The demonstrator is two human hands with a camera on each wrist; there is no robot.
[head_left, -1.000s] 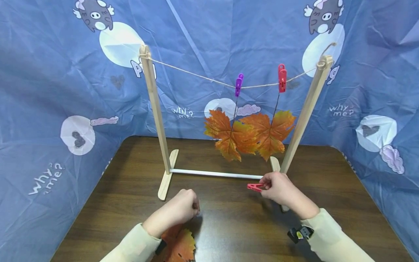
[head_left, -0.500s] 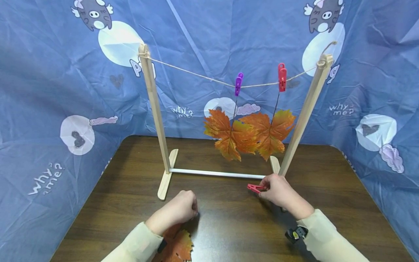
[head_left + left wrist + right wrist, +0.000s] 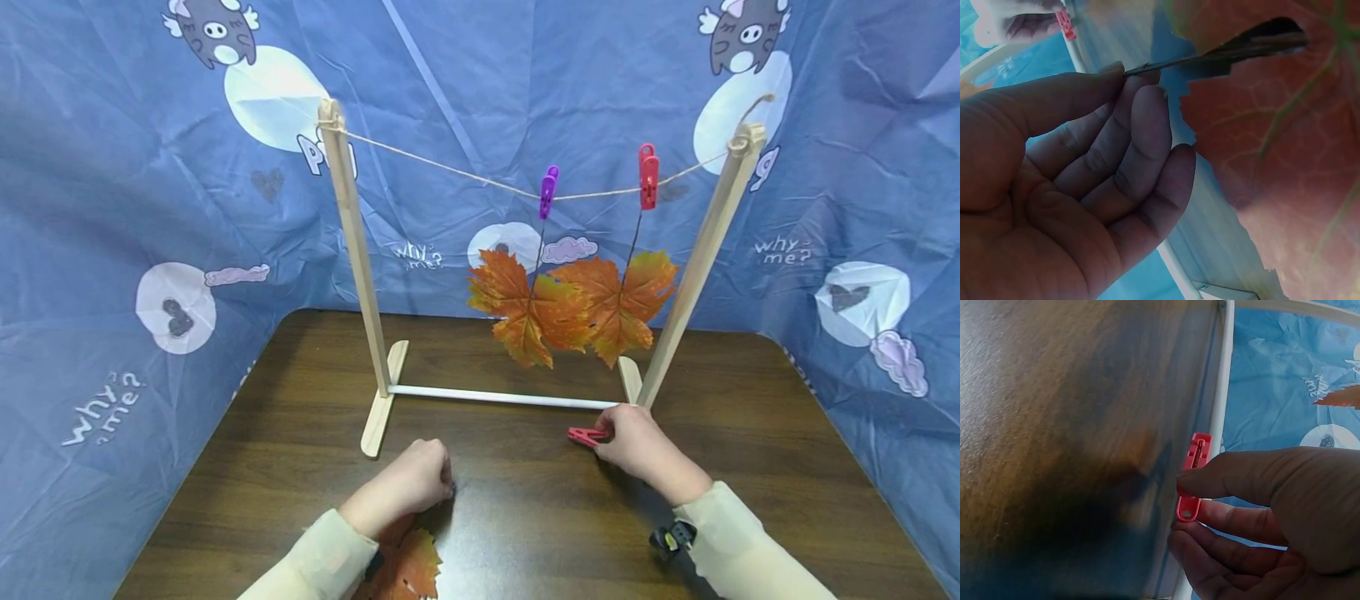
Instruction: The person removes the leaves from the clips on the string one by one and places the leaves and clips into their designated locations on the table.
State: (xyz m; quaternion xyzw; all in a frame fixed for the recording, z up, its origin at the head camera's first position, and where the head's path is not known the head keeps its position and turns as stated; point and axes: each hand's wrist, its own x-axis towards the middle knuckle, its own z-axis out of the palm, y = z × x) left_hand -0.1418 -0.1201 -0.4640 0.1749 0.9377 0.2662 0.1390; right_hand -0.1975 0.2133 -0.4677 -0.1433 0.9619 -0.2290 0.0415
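Observation:
My left hand [image 3: 408,482] is low over the table at front left. In the left wrist view, its thumb and index finger pinch the thin dark stem [image 3: 1172,62] of an artificial maple leaf [image 3: 1291,131]. The head view shows this orange leaf [image 3: 416,567] partly hidden under the left forearm. Close by the rack's right foot, my right hand [image 3: 641,443] holds a red clothespin [image 3: 582,436] between thumb and fingers. Its slotted end points away from the hand in the right wrist view, where the clothespin [image 3: 1189,507] shows its looped end too.
A wooden rack [image 3: 356,258] with a white crossbar [image 3: 495,397] stands on the brown table [image 3: 525,517]. From its string [image 3: 442,170], a purple clothespin [image 3: 548,192] and a red one [image 3: 648,177] hold two overlapping orange leaves. Blue printed cloth [image 3: 465,83] surrounds the table.
My right hand has shifted slightly toward me with the red clothespin. The left hand has barely moved and keeps its pinch; the hanging leaves stay in place.

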